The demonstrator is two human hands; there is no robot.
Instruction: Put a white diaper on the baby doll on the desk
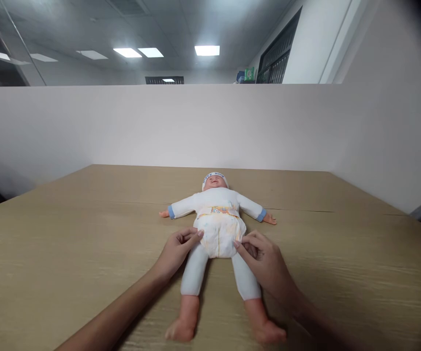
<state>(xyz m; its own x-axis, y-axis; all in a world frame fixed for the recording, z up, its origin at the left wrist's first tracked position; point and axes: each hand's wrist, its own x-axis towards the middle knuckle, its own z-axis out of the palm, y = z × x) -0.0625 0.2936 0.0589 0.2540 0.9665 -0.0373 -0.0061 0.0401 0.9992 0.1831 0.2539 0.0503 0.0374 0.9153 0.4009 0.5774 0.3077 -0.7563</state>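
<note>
A baby doll (214, 196) in a white outfit with blue cuffs lies on its back, head away from me, arms spread and bare feet toward me. Around its hips is a white diaper (219, 234) with a patterned waistband and a yellow line down the front. My left hand (181, 246) pinches the diaper's edge at the left leg opening. On the other side, my right hand (259, 251) has its thumb and fingers closed on the diaper's right leg edge. The fingertips partly cover both edges.
The doll lies on a wide wooden table (86, 243) with a seam running across it. A white partition wall (203, 126) rises behind the table, and another wall (389, 122) stands on the right.
</note>
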